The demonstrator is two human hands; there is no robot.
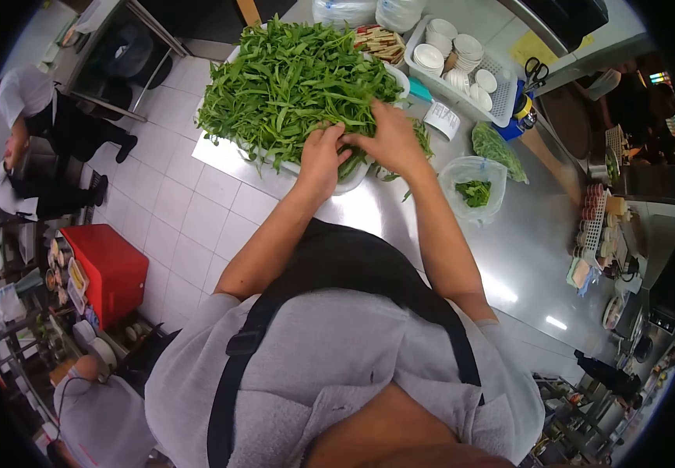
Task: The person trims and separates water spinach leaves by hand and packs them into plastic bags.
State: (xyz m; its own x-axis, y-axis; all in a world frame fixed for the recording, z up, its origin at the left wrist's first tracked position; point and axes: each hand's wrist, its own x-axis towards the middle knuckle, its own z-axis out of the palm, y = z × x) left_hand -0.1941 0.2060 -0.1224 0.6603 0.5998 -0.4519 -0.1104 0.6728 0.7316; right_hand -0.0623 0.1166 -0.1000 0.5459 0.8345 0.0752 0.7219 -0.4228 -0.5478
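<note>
A big heap of long-leaved greens (283, 86) fills and overtops a white tub (351, 184) on the steel counter (369, 207). At the near right side of the heap, my left hand (323, 160) has its fingers curled on some of the greens. Close beside it, my right hand (392, 136) bends its fingers over leaves, its thumb pointing towards the left hand. Leaves partly hide the fingertips of both hands. A few loose sprigs (422, 139) lie just past my right hand.
Right of the tub are a clear plastic bag (474, 187) holding a few greens and a bagged green bundle (500, 152). Behind stand a grey basket (501, 111) of white cups, a paper label (442, 121) and black scissors (536, 72). People (30, 101) are at the left, near a red bin (107, 273).
</note>
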